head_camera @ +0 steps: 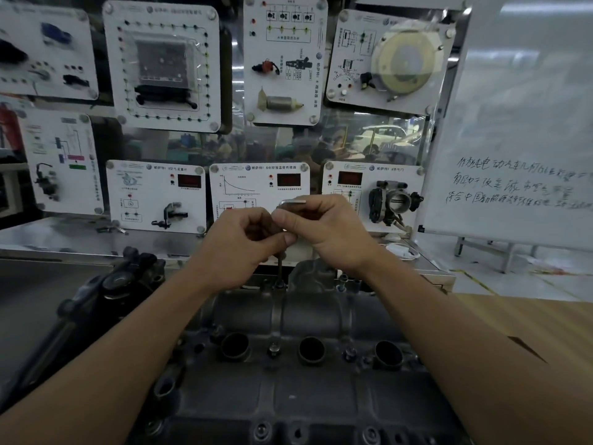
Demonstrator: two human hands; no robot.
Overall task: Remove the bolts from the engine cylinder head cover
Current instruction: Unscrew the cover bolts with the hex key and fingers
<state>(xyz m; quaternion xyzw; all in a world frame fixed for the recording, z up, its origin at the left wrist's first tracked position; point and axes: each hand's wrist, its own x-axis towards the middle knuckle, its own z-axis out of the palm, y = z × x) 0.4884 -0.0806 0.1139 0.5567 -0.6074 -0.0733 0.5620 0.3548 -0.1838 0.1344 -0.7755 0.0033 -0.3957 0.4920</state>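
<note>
A dark grey engine cylinder head cover (pixel 308 319) fills the lower middle, with three round plug wells across it. An L-shaped hex key (pixel 280 268) stands upright in a bolt (pixel 279 285) at the cover's far edge. My right hand (pixel 327 229) is closed on the key's short top arm, which pokes out above the fingers. My left hand (pixel 244 242) pinches the shaft just below, fingers curled. Another bolt (pixel 273 347) sits between the left and middle wells, and one more (pixel 349 354) between the middle and right wells.
Behind the cover stands a display wall of white training panels (pixel 260 191) with sensors and a throttle body (pixel 393 200). A whiteboard (pixel 519 139) with handwriting leans at the right. A black bracket part (pixel 122 284) lies to the left, a wooden surface (pixel 529 332) to the right.
</note>
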